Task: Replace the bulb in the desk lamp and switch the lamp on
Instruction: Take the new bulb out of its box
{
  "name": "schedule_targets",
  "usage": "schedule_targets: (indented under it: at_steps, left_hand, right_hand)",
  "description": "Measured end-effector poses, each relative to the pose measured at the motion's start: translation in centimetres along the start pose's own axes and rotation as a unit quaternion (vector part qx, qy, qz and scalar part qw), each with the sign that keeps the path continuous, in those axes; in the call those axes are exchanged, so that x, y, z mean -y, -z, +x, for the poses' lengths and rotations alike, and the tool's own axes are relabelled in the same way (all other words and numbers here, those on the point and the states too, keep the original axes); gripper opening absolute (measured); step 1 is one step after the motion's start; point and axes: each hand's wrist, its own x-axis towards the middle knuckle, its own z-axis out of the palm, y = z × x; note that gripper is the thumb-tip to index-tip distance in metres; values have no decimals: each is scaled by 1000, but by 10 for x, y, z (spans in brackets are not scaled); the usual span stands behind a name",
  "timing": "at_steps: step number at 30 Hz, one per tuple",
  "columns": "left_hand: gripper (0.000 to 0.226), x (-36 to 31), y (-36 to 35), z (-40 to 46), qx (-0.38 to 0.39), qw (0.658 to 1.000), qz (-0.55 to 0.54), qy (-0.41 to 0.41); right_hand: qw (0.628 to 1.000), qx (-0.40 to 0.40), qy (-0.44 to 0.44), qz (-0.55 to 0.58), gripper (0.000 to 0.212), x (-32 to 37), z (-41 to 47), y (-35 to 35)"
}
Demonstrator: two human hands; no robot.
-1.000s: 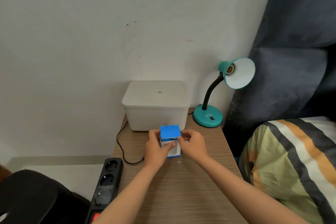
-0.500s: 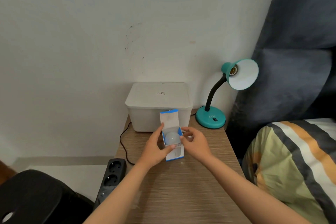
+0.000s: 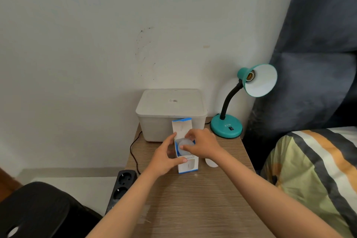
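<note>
- Your right hand [image 3: 202, 144] has its fingertips [image 3: 185, 147] pinched on the white dome of the new bulb [image 3: 185, 146], thumb toward you and the other fingers curled over the far side; the bulb sits in the open mouth of its carton, not yet out.
- Your left hand [image 3: 166, 157] is wrapped around the bulb carton [image 3: 188, 166], thumb across the front panel, fingers behind, holding it just above or on the bedside table [image 3: 193, 199]; you cannot tell which from this view.
- That carton stands nearly upright, its long axis tipped slightly away from you, with the blue-edged flap [image 3: 182, 125] folded up and back. So the bulb's own axis runs along the carton: dome up toward your grip, screw base hidden down inside.
- My reading is that the pull must follow that axis, up and a little away, while your left hand keeps the carton down. A sideways tug would likely jam the dome against the cardboard lip.
- From the grip, the desk lamp [image 3: 227, 125] lies up and to the right, on the table's far right corner. Its shade [image 3: 262, 81] faces you and to the right, and the brass socket [image 3: 250, 76] inside is bare.
- Your right hand is the nearer one to that socket, so it probably carries the bulb over, base turned toward the socket.
- A rocker switch [image 3: 230, 128] sits on the teal base, near your right hand.
- Beside your right wrist lies a white rounded object [image 3: 211, 162], perhaps the old bulb; too little shows to say.
- Behind the carton stands a lidded white storage box [image 3: 171, 110].
</note>
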Motion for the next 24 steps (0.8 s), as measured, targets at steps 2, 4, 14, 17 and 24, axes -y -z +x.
schedule_targets:
  at_steps: [2,4,14,17,24]
  left_hand:
    - [94,-2,0,-1,-6,1000,1,-1]
    - [89,-2,0,-1,-9,1000,5,-1]
    - [85,-3,-3,-1,-16,999,51,8]
    - [77,-7,-3,0,-10,997,71,7]
    - [65,-3,-5,1,-8,998,67,6]
  right_hand:
    - [996,-46,-7,74,47,2,-5,7]
    - [978,-95,-29,183,39,1,-9,16]
    - [945,-137,-89,284,23,-12,-24,38]
    - [947,-149,-77,272,27,-13,-28,43]
    - [920,-76,-110,369,8,-17,-28,44]
